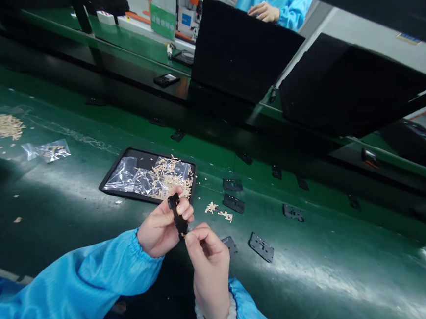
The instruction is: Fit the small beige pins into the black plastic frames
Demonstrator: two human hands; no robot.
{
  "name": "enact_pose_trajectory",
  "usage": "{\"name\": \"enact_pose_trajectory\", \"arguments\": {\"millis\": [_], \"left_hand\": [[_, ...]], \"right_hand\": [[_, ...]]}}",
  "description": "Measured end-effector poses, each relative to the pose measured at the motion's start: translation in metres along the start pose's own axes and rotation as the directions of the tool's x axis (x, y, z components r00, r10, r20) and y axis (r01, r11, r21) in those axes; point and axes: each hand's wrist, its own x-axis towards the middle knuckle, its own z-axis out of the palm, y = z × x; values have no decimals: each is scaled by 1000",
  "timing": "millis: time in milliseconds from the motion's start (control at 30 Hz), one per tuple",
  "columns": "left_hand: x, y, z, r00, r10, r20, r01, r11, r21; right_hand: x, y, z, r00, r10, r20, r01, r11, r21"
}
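My left hand (162, 223) is closed around a thin black plastic part (180, 218), held edge-on and tilted above the bench. At the part's lower end, my right hand (208, 258) pinches with thumb and forefinger; a small tan piece (184, 235) shows just at the fingertips, mostly hidden. Behind my left hand lies a black tray (127, 195) with clear plastic bags (125, 173) and many loose tan strips (170, 175). Close to my right hand, flat black plastic plates (261, 247) with cut-outs rest on the green surface.
More tan strips (219, 211) lie between tray and plates. A heap of strips (0, 126) and a filled clear bag (54, 151) are at the left. Several black plates (234, 203) extend rightward. Dark panels (241, 54) rise at the back; a co-worker's hand (264, 12) rests on one.
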Motion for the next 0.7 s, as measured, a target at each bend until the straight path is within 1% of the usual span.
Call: {"name": "enact_pose_trajectory", "arguments": {"millis": [233,367,533,700], "left_hand": [[0,1,0,1000,8,6,-8,1000,5],[-1,2,1,999,27,26,-28,999,46],[-5,6,3,999,40,19,-43,985,169],[-8,7,5,995,75,-62,-52,949,311]], "right_hand": [[-1,3,-1,1000,-10,-6,10,999,-33],[0,0,-1,999,-36,12,37,994,-100],[3,-5,-4,997,-30,64,39,988,-149],[5,-6,-10,995,23,98,-12,994,-108]]}}
